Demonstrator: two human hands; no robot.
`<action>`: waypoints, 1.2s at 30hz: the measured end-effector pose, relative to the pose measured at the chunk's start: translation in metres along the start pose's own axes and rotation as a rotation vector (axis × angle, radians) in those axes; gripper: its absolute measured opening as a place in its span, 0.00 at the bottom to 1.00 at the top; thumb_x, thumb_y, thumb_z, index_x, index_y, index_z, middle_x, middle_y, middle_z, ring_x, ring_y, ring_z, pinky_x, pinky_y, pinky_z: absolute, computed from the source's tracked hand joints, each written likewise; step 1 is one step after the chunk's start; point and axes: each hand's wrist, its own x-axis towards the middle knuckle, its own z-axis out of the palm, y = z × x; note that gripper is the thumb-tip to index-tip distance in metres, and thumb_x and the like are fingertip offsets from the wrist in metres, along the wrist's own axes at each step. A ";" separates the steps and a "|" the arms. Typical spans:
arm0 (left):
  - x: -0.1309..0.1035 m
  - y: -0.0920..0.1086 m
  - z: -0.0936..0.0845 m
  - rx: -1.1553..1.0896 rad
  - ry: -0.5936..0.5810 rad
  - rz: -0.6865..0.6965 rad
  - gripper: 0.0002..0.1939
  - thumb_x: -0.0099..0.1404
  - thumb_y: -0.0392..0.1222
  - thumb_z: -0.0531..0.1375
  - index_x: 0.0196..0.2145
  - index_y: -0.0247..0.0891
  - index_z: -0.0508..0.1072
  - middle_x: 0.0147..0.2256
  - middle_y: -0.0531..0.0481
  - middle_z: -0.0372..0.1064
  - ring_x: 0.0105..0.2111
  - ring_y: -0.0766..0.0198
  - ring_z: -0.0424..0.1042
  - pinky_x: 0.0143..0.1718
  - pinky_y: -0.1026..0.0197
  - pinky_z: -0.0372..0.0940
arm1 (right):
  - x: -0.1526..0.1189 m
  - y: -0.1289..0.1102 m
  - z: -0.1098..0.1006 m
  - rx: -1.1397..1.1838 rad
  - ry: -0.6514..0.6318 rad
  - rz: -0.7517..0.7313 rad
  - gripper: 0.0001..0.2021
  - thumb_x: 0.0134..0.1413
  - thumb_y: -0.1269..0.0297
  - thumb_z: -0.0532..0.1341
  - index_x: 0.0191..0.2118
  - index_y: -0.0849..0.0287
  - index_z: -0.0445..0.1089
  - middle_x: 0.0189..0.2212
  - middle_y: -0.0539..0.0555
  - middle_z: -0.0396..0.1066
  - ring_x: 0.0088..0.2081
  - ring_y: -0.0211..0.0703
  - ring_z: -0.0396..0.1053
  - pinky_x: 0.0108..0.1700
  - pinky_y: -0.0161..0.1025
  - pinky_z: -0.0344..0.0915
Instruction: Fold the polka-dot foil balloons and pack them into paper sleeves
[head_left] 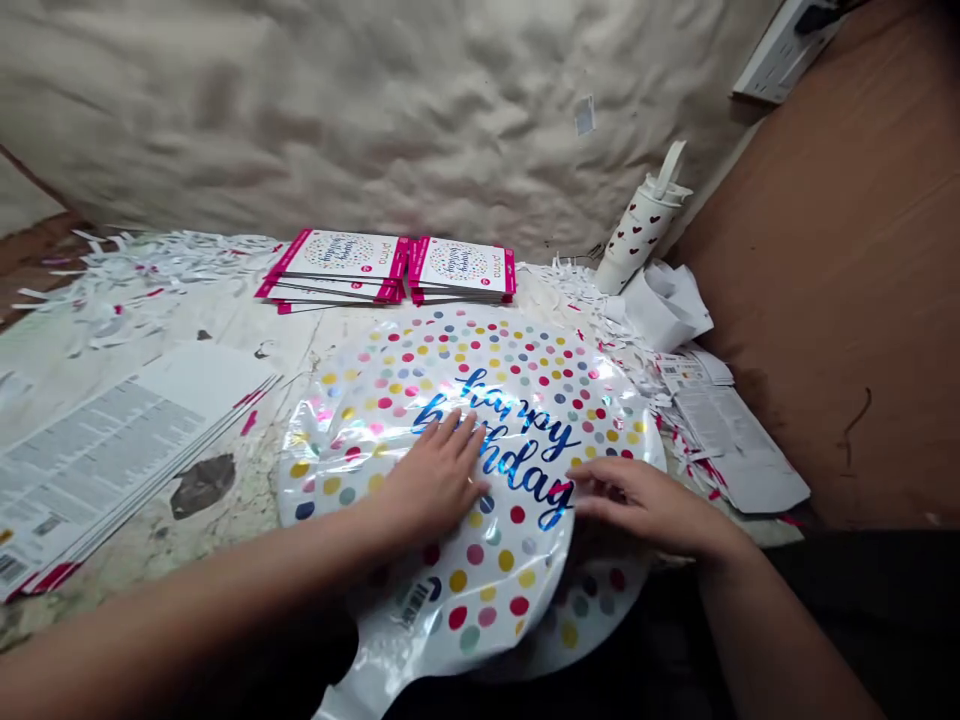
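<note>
Flat white foil balloons (pixel 480 580) with coloured dots and blue "happy birthday" lettering lie stacked at the table's front edge, the top one turned so its tail points toward me at the lower left. My left hand (pixel 439 475) rests on the top balloon over the lettering, fingers spread, holding nothing. At the right edge of that balloon, my right hand (pixel 637 500) has its thumb and fingers closed near the end of the lettering, at the balloon's rim.
Two stacks of pink-edged packets (pixel 337 258) stand behind the balloons. Printed card sheets (pixel 120 450) lie at left, more sheets (pixel 739 440) at right. Paper shreds (pixel 172 270) cover the back left. A white tumbler with hearts (pixel 637 235) leans beside crumpled paper (pixel 667 305).
</note>
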 end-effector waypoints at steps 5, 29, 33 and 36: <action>-0.039 0.041 0.011 -0.035 -0.109 0.228 0.34 0.61 0.53 0.53 0.61 0.34 0.54 0.60 0.35 0.50 0.59 0.40 0.49 0.56 0.38 0.46 | 0.053 -0.045 0.040 -0.320 0.077 -0.280 0.26 0.59 0.53 0.51 0.61 0.53 0.52 0.62 0.54 0.50 0.62 0.46 0.48 0.60 0.47 0.50; -0.042 0.083 0.004 -0.011 -0.158 0.373 0.08 0.61 0.33 0.52 0.37 0.34 0.70 0.40 0.42 0.68 0.39 0.54 0.67 0.40 0.53 0.66 | -0.025 0.010 0.022 -0.067 -0.209 -0.096 0.29 0.56 0.46 0.52 0.61 0.47 0.52 0.63 0.49 0.46 0.64 0.48 0.41 0.63 0.51 0.35; -0.041 0.082 -0.001 -0.137 -0.200 0.267 0.07 0.60 0.35 0.52 0.34 0.36 0.69 0.36 0.46 0.68 0.34 0.59 0.68 0.35 0.58 0.66 | -0.025 0.019 0.015 -0.309 0.200 0.289 0.33 0.57 0.46 0.48 0.63 0.59 0.46 0.64 0.61 0.41 0.65 0.59 0.34 0.60 0.64 0.27; -0.035 0.082 -0.013 -0.240 -0.248 0.170 0.06 0.57 0.35 0.53 0.32 0.38 0.68 0.33 0.48 0.69 0.31 0.61 0.69 0.31 0.61 0.65 | -0.040 0.022 0.002 -0.223 0.166 0.155 0.40 0.50 0.46 0.58 0.64 0.56 0.44 0.64 0.58 0.42 0.64 0.56 0.38 0.62 0.57 0.36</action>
